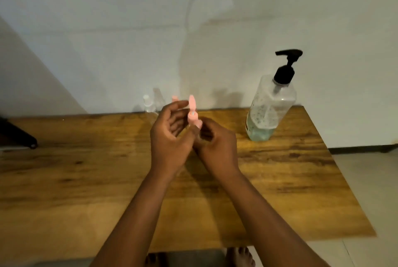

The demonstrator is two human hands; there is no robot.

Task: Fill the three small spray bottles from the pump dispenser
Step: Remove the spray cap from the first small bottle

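The right hand (215, 144) is pinching a pink bottle (192, 116) over the worktop (86, 180); the left hand (170, 137) fingers are hanging loose beside it.

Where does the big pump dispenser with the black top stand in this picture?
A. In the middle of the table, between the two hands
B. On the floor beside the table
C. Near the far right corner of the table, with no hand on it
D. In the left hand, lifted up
C: the pump dispenser stands near the far right corner of the table, apart from both hands, which are at the pink spray bottle.
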